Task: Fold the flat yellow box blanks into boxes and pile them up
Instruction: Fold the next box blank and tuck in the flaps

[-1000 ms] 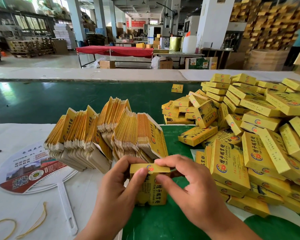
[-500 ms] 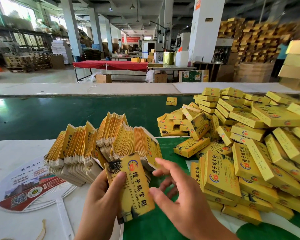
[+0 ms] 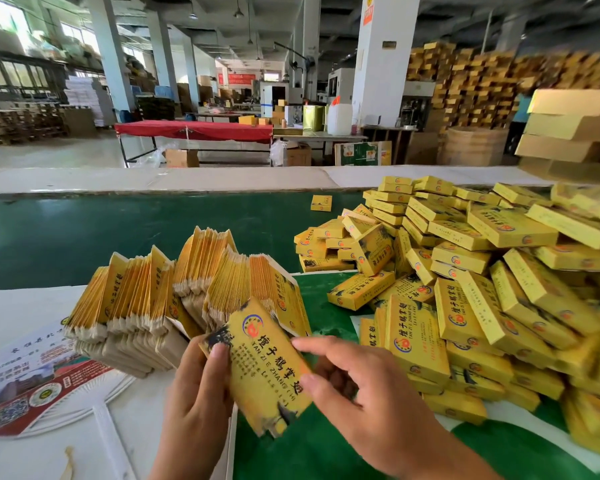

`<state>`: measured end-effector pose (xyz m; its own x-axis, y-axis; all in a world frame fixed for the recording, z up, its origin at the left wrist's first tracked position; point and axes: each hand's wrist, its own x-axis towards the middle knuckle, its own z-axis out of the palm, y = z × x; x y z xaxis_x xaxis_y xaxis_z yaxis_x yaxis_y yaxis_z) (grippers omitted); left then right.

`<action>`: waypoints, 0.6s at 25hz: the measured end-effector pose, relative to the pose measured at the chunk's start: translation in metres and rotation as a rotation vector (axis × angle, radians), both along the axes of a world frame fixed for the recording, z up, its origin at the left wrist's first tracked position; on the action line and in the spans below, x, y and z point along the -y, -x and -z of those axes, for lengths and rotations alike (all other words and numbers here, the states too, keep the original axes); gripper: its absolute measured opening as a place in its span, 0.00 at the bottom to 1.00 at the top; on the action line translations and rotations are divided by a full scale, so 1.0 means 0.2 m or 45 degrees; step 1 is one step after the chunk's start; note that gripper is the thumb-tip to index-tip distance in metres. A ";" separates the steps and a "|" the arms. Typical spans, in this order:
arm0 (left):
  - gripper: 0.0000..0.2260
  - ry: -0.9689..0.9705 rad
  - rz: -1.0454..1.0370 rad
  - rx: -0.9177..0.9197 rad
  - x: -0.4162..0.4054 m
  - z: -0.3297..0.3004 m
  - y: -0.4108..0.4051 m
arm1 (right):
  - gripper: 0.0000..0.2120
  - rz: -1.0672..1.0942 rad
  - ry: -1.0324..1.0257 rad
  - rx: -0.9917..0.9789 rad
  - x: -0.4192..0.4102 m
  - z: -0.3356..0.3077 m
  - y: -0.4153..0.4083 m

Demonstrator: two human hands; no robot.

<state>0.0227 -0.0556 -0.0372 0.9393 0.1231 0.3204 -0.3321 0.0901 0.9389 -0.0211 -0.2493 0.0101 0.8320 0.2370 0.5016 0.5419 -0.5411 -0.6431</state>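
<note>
A yellow box (image 3: 260,367) with red and black print is held face up above the table's near edge. My left hand (image 3: 196,393) grips its left side, thumb on top. My right hand (image 3: 357,386) touches its right edge with thumb and forefinger, the other fingers hidden behind it. Just beyond stands a fanned stack of flat yellow blanks (image 3: 174,292) on edge. A big heap of folded yellow boxes (image 3: 471,292) fills the right side.
A printed white hand fan (image 3: 32,386) lies on the white sheet at left, a rubber band (image 3: 68,462) near it. The green belt (image 3: 84,233) runs across behind. One lone box (image 3: 321,203) sits on it. Cardboard cartons (image 3: 568,133) stand far right.
The box was upright between both hands. My left hand tilted it face up and lifted it. My right hand let go, then came back to its right edge. The view tipped upward.
</note>
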 end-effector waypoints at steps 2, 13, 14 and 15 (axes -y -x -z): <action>0.16 -0.108 -0.090 0.050 -0.02 0.01 -0.02 | 0.15 0.059 0.053 -0.120 0.11 -0.02 0.08; 0.15 -0.422 0.038 0.153 0.02 0.00 0.02 | 0.16 0.704 0.644 0.006 0.47 0.07 0.46; 0.16 -0.416 0.035 0.150 0.02 0.00 0.02 | 0.18 0.702 0.654 0.101 0.43 0.10 0.47; 0.16 -0.414 0.036 0.146 0.02 -0.01 0.02 | 0.20 0.635 0.692 0.200 0.39 0.14 0.48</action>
<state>0.0177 -0.0593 -0.0359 0.8963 -0.0286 0.4425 -0.4390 -0.1970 0.8766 -0.1166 -0.3278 -0.0175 0.8338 0.0987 0.5432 0.2126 -0.9654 -0.1509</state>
